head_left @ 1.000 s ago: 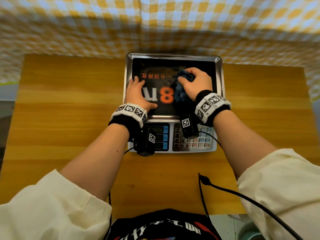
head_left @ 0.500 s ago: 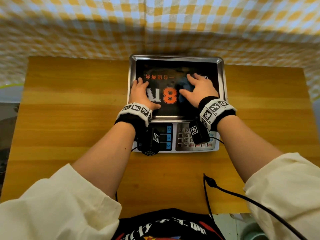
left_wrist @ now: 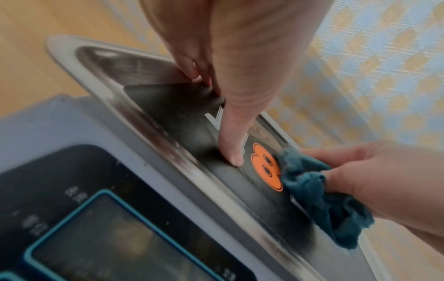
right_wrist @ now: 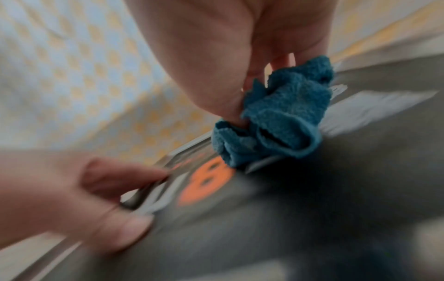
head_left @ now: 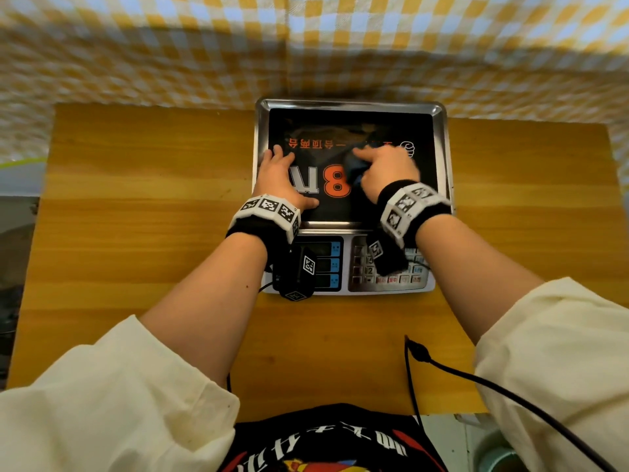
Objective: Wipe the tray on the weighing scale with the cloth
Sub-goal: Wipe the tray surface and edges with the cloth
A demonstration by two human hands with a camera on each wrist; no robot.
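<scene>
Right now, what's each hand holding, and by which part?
Right hand holds the bunched teal terry cloth by its crumpled middle, thumb and fingers pinching it. Left hand holds nothing; it rests flat on the steel scale tray.

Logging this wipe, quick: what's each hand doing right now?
Left hand: open, fingers flat on the tray.
Right hand: gripping the blue cloth.

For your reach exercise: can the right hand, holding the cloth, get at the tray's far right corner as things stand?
Probably yes. The right hand grips the cloth mid-tray; nothing lies between it and that corner.
</scene>
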